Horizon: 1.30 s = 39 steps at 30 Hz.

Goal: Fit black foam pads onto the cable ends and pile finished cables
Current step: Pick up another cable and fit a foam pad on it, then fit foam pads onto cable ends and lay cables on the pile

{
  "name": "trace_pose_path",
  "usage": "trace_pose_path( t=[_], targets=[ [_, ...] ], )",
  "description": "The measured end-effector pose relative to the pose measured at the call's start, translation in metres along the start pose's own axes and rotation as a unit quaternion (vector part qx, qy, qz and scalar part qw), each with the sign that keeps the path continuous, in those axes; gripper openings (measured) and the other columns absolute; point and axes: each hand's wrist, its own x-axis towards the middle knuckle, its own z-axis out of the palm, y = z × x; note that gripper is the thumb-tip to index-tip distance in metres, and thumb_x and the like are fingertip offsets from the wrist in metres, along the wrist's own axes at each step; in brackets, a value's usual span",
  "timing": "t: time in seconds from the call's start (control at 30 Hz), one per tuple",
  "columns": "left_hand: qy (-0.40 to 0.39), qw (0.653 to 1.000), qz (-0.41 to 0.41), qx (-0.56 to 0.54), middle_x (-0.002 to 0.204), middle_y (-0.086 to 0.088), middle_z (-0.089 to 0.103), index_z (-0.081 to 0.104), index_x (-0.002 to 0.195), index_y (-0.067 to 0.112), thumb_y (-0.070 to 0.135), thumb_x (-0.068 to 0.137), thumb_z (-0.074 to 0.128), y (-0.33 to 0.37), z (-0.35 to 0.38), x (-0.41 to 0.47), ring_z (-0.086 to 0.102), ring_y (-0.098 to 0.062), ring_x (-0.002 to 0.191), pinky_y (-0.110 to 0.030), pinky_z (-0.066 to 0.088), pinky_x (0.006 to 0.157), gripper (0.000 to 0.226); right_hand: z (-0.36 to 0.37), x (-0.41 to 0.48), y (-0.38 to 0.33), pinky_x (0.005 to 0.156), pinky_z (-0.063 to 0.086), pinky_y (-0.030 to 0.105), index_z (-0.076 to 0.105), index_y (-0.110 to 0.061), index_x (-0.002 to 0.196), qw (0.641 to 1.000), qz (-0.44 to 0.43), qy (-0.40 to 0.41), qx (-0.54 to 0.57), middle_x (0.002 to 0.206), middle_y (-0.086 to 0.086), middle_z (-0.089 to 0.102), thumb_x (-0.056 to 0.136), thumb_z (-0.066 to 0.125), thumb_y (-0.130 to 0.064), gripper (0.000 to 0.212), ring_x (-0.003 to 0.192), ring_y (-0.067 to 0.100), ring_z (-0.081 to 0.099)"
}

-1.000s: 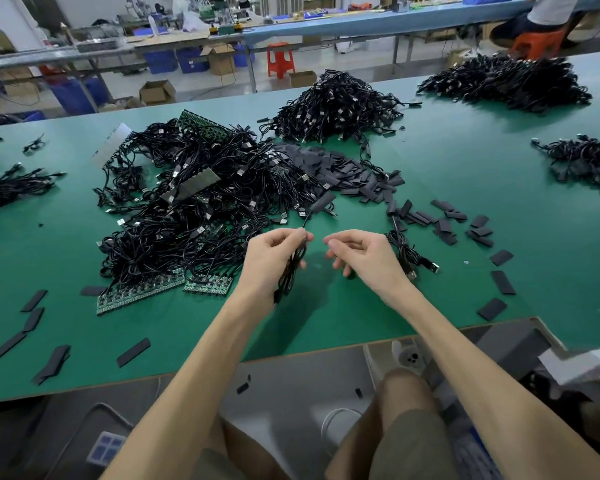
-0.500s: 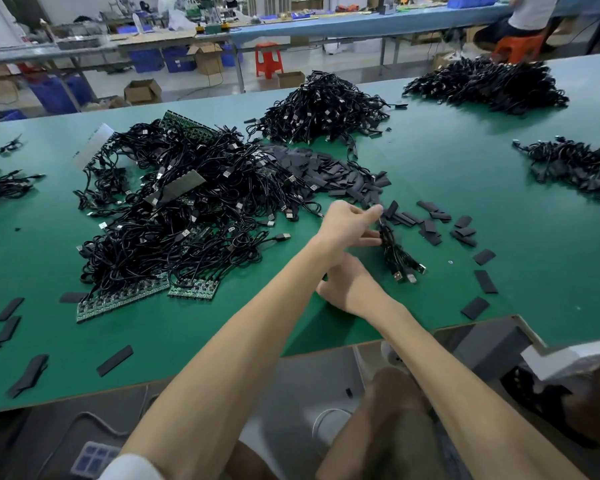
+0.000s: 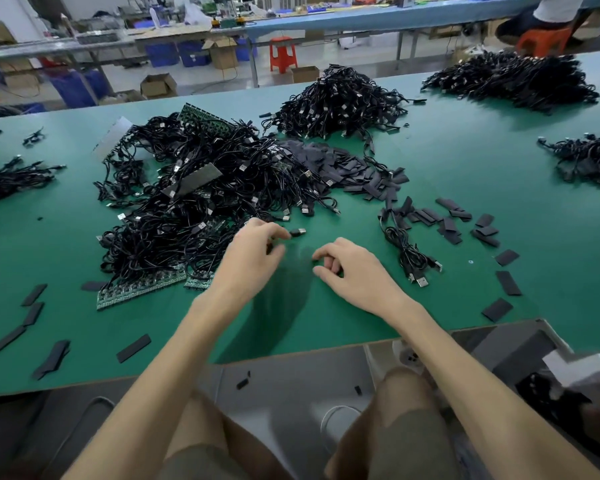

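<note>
I am watching through the head camera. The left hand (image 3: 253, 252) is reaching to the near side of the big tangle of cables (image 3: 187, 209), which is lying on the left-middle part of the worktop (image 3: 465, 161). Its thumb and first fingers are pinching one cable (image 3: 297, 232) just behind the metal plug, so the plug is sticking out free toward the right. I am thinking it is gripping there because the pad must go over this bare end.

The right hand (image 3: 355, 271) is hovering just beside it, near the front edge, with the fingers curling in toward the thumb. Something dark is showing between them, but I cannot tell if it is a pad or only shadow.

The foam pads (image 3: 357, 171) are lying in a loose heap behind the hands, toward the middle of the worktop, and more are spreading to the right, so the right hand is having them in easy reach. A small bundle of cables (image 3: 409, 252) is lying to the right of the right hand, apart from the tangle. I am judging it is a place for finished ones, though I cannot see pads on it. A bigger heap (image 3: 340, 102) is sitting toward the far edge.

To me the step in hand is taking up the next cable, and the fitting is not yet begun.
</note>
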Motion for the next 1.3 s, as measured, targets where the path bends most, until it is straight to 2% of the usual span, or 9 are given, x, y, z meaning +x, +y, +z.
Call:
trace_pose_path(
  t=[0.17, 0.33, 0.47, 0.6, 0.7, 0.83, 0.93, 1.1, 1.3],
  targets=[
    [-0.05, 0.983, -0.025, 0.174, 0.131, 0.001, 0.052, 0.066, 0.125, 0.027, 0.033, 0.09, 0.075, -0.045, -0.045, -0.03, 0.047, -0.025, 0.125, -0.049, 0.044, 0.103, 0.036, -0.001, 0.001, 0.0, 0.08, 0.046, 0.025, 0.068, -0.024, 0.114, 1.0, -0.008, 0.004, -0.009, 0.09, -0.016, 0.053, 0.098, 0.064, -0.032, 0.019, 0.08, 0.001, 0.055],
    [-0.139, 0.974, -0.089, 0.153, 0.144, 0.003, 0.04, 0.056, 0.137, 0.035, 0.036, 0.084, 0.081, -0.071, -0.055, -0.036, 0.03, -0.021, 0.133, -0.045, 0.036, 0.11, 0.059, 0.0, 0.0, -0.003, 0.082, 0.049, 0.028, 0.068, -0.023, 0.115, 1.0, -0.01, 0.002, -0.016, 0.091, -0.014, 0.054, 0.098, 0.064, -0.03, 0.018, 0.08, 0.004, 0.056],
    [-0.065, 0.982, -0.025, 0.174, 0.137, 0.003, 0.054, 0.066, 0.129, 0.021, 0.04, 0.095, 0.066, -0.073, -0.042, -0.038, 0.04, -0.021, 0.124, -0.038, 0.041, 0.103, 0.039, -0.001, 0.0, -0.003, 0.083, 0.05, 0.03, 0.067, -0.024, 0.114, 1.0, -0.008, 0.002, -0.018, 0.091, -0.014, 0.054, 0.099, 0.063, -0.03, 0.017, 0.081, 0.004, 0.056],
    [0.013, 0.997, 0.014, 0.074, 0.093, 0.005, 0.061, 0.061, 0.089, 0.024, 0.052, 0.102, 0.033, -0.049, -0.024, -0.043, 0.053, -0.017, 0.085, -0.035, 0.041, 0.073, 0.042, -0.001, 0.0, -0.004, 0.084, 0.052, 0.035, 0.066, -0.026, 0.114, 1.0, -0.005, 0.002, -0.014, 0.089, -0.016, 0.053, 0.099, 0.062, -0.032, 0.017, 0.081, 0.004, 0.056],
    [0.052, 0.998, 0.022, -0.002, 0.074, 0.007, 0.051, 0.052, 0.079, 0.019, 0.038, 0.107, 0.041, -0.032, -0.006, -0.039, 0.045, -0.012, 0.066, -0.033, 0.031, 0.063, 0.036, -0.003, -0.002, -0.006, 0.085, 0.053, 0.038, 0.064, -0.028, 0.119, 1.0, -0.007, 0.007, 0.007, 0.09, -0.014, 0.055, 0.098, 0.063, -0.036, 0.022, 0.08, 0.006, 0.056],
    [0.025, 0.998, 0.049, -0.031, 0.094, 0.001, 0.061, 0.065, 0.104, 0.011, 0.021, 0.103, 0.057, -0.013, 0.022, -0.029, 0.054, -0.02, 0.087, -0.028, 0.036, 0.074, 0.013, -0.007, -0.004, -0.011, 0.084, 0.054, 0.039, 0.058, -0.03, 0.129, 0.998, -0.025, 0.029, 0.045, 0.101, -0.015, 0.055, 0.098, 0.066, -0.032, 0.032, 0.077, 0.006, 0.057],
    [0.023, 0.996, 0.077, -0.033, 0.104, -0.002, 0.06, 0.07, 0.107, 0.008, 0.016, 0.1, 0.062, -0.003, 0.037, -0.024, 0.052, -0.023, 0.101, -0.026, 0.037, 0.085, 0.013, -0.009, -0.005, -0.013, 0.081, 0.055, 0.037, 0.06, -0.026, 0.127, 0.997, -0.031, 0.054, 0.054, 0.111, -0.013, 0.059, 0.098, 0.066, -0.025, 0.03, 0.08, 0.007, 0.058],
    [0.051, 0.996, 0.064, -0.026, 0.105, -0.003, 0.062, 0.071, 0.103, 0.008, 0.021, 0.099, 0.064, 0.002, 0.049, -0.022, 0.052, -0.023, 0.102, -0.026, 0.038, 0.086, 0.015, -0.009, -0.007, -0.012, 0.079, 0.055, 0.042, 0.064, -0.015, 0.106, 0.997, -0.029, 0.071, 0.023, 0.102, -0.005, 0.062, 0.099, 0.066, -0.021, 0.01, 0.084, 0.013, 0.062],
    [0.116, 0.992, 0.05, -0.022, 0.107, 0.007, 0.058, 0.064, 0.106, 0.023, 0.027, 0.095, 0.066, 0.003, 0.057, -0.027, 0.05, -0.015, 0.101, -0.029, 0.043, 0.083, 0.012, -0.009, -0.007, -0.014, 0.081, 0.055, 0.042, 0.067, -0.01, 0.103, 0.997, -0.033, 0.074, 0.02, 0.098, 0.0, 0.065, 0.098, 0.067, -0.02, 0.012, 0.081, 0.013, 0.06]
  ],
)
